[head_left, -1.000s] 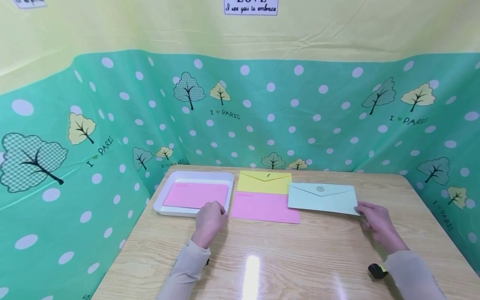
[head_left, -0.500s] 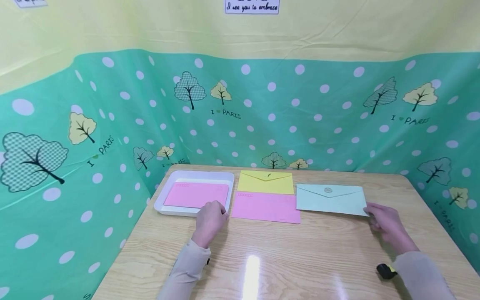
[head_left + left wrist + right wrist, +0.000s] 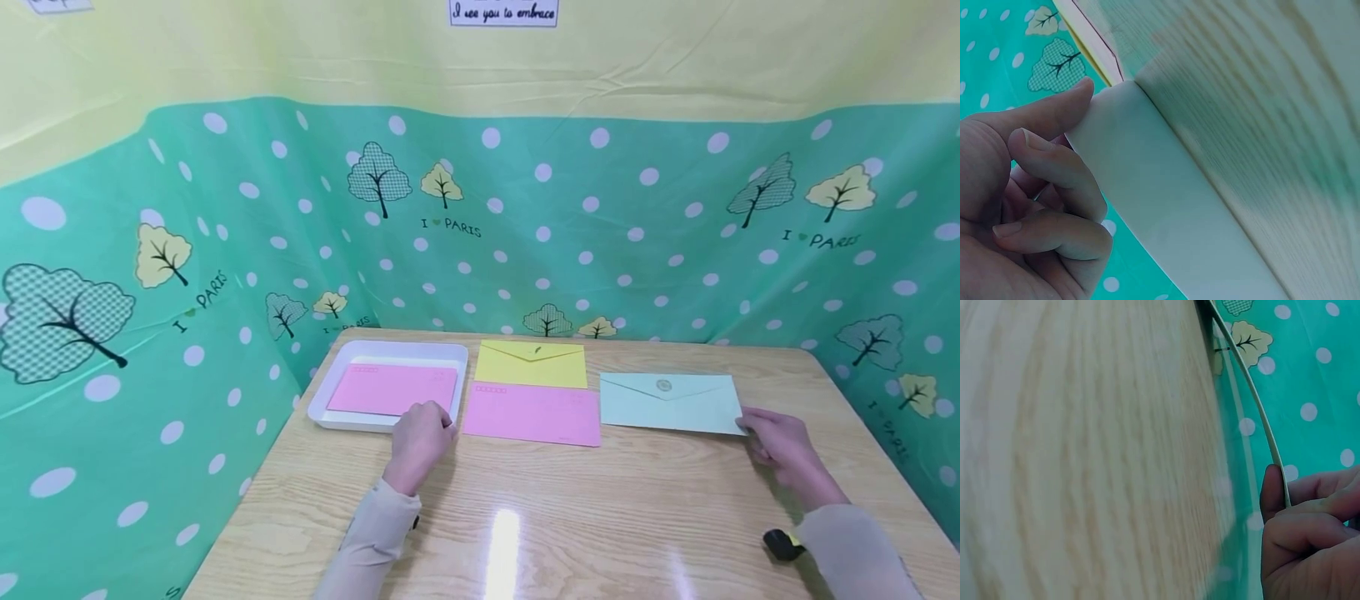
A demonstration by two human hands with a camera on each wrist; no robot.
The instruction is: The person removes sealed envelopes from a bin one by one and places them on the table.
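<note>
In the head view my right hand (image 3: 780, 446) pinches a pale mint envelope (image 3: 675, 412) by its near right corner, flap side up with a round seal. Edge-on in the right wrist view, the envelope (image 3: 1252, 387) bows between thumb and fingers, raised off the table. At the white tray (image 3: 322, 400), my left hand (image 3: 422, 442) grips the near right corner. The left wrist view has the thumb at the wall of the tray (image 3: 1147, 169), other fingers curled. A pink envelope (image 3: 390, 390) lies inside the tray.
Right of the tray, a second pink envelope (image 3: 532, 417) lies flat below a yellow envelope (image 3: 532, 367) with a small leaf-like mark. They sit on a wooden table (image 3: 600, 517) backed by a green dotted curtain (image 3: 600, 233). A black wrist device (image 3: 782, 545) shows by the right sleeve.
My right hand has moved right with the mint envelope, so it no longer overlaps the pink and yellow ones. The left hand and the tray have stayed put.
</note>
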